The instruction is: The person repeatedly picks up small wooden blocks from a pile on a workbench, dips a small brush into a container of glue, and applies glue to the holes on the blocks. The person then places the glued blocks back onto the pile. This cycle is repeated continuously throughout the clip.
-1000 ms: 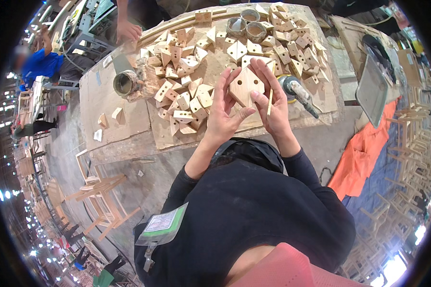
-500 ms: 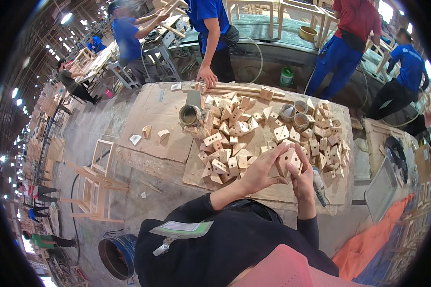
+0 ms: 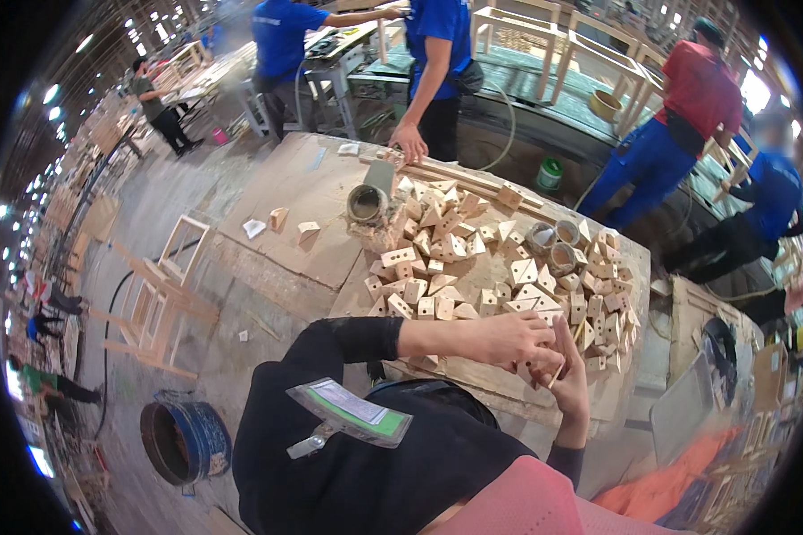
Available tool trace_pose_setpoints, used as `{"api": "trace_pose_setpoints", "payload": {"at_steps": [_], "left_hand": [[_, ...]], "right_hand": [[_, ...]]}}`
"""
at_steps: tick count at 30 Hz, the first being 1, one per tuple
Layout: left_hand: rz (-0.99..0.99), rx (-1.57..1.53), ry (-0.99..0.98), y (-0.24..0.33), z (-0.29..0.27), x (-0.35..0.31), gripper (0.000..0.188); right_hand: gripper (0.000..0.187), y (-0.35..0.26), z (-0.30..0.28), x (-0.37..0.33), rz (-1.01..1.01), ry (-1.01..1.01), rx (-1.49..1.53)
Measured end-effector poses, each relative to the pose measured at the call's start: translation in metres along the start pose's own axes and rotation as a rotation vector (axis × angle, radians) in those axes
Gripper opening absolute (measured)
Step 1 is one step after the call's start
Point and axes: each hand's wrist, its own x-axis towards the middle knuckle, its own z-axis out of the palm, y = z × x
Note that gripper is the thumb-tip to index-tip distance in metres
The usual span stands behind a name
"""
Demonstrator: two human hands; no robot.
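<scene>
My left hand [image 3: 504, 340] reaches across from the left with its fingers bent, and meets my right hand [image 3: 569, 379] over the near edge of the worktable. The fingers of both hands are closed together. A thin pale piece [image 3: 555, 378] shows at the fingers of my right hand; most of it is hidden, and its kind cannot be made out. Just beyond my hands lies a heap of pale wooden corner blocks [image 3: 526, 272], triangular and drilled with holes. Several small round pots [image 3: 562, 259] stand among them.
A grey-green tube-like container [image 3: 367, 203] lies on the cardboard-covered worktable [image 3: 268, 192]. A co-worker's hand [image 3: 409, 141] rests at its far edge. Wooden chair frames [image 3: 161, 303] and a blue drum [image 3: 187, 441] stand at left. A grey tray [image 3: 682, 406] is at right.
My hands have come lower and closer together, and my left forearm now lies more level. The drilled wooden block seen between my hands before no longer shows there. My view has turned somewhat.
</scene>
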Motion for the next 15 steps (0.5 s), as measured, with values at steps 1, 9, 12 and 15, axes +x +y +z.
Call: {"api": "trace_pose_setpoints", "payload": {"at_steps": [1, 9, 12, 15], "left_hand": [[-0.017, 0.004, 0.005, 0.002, 0.003, -0.003, 0.073], [-0.241, -0.085, -0.030, -0.002, 0.151, -0.036, 0.075], [-0.329, 0.024, -0.120, -0.005, 0.198, -0.045, 0.072], [-0.347, -0.017, -0.053, -0.010, 0.199, -0.060, 0.073]], "right_hand": [[0.098, 0.004, 0.000, -0.003, 0.016, 0.039, -0.086], [0.058, 0.055, -0.058, -0.053, 0.193, 0.639, -1.384], [0.063, 0.091, -0.091, -0.065, 0.257, 0.523, -1.369], [0.068, 0.113, -0.079, -0.064, 0.195, 0.542, -1.400]]}}
